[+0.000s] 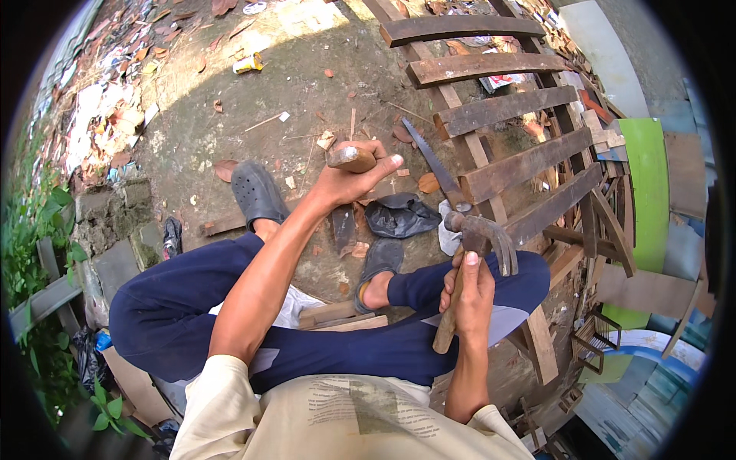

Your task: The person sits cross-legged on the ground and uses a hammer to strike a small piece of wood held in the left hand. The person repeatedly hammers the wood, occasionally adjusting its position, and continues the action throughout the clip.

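Right hand (468, 295) gripped hammer (475, 234); left hand (359, 178) clasped wooden piece (351, 159)

The hammer stood at three o'clock from the view's centre, its head uppermost, the right thumb pressed along the wooden handle near the head. At twelve o'clock the left hand was clenched around the brown wooden piece, whose rounded end faced up; its other end could not be made out. A saw (432, 162) showed at one o'clock, beside a slatted wooden frame (529, 165) at two. A black plastic bag (402, 215) lay near the right clog (385, 257).
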### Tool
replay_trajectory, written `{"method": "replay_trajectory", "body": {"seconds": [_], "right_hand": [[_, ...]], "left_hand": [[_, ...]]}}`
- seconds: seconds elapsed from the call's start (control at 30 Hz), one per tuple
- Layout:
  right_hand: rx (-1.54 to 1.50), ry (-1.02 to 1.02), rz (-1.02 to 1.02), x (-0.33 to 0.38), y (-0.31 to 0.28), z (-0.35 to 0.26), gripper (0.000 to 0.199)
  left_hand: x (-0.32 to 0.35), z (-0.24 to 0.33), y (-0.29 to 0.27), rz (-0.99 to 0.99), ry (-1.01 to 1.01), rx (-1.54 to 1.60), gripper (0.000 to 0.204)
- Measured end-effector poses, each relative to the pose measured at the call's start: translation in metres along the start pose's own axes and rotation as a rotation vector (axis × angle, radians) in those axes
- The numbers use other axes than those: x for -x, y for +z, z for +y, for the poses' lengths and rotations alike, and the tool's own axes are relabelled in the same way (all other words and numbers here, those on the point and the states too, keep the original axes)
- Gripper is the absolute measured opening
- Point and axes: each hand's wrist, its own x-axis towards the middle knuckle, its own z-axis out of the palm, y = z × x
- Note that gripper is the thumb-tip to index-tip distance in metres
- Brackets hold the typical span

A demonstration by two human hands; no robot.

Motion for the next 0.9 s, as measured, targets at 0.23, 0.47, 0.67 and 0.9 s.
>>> {"method": "replay_trajectory", "body": {"seconds": [0.23, 0.47, 0.67, 0.9], "right_hand": [[0.047, -0.141, -0.045, -0.010, 0.011, -0.032, 0.049], [-0.028, -0.417, -0.109, -0.008, 0.036, -0.080, 0.050], [0.427, -0.373, -0.166, -0.012, 0.039, -0.089, 0.045], [0.591, -0.354, -0.251, -0.007, 0.039, -0.098, 0.048]], "left_hand": [[-0.007, 0.002, 0.010, -0.087, 0.109, -0.091, 0.036], [-0.012, 0.000, 0.020, -0.142, 0.220, -0.125, 0.034], [-0.009, -0.001, 0.019, -0.188, 0.268, -0.086, 0.033], [-0.019, -0.007, 0.025, -0.170, 0.418, -0.037, 0.032]]}}
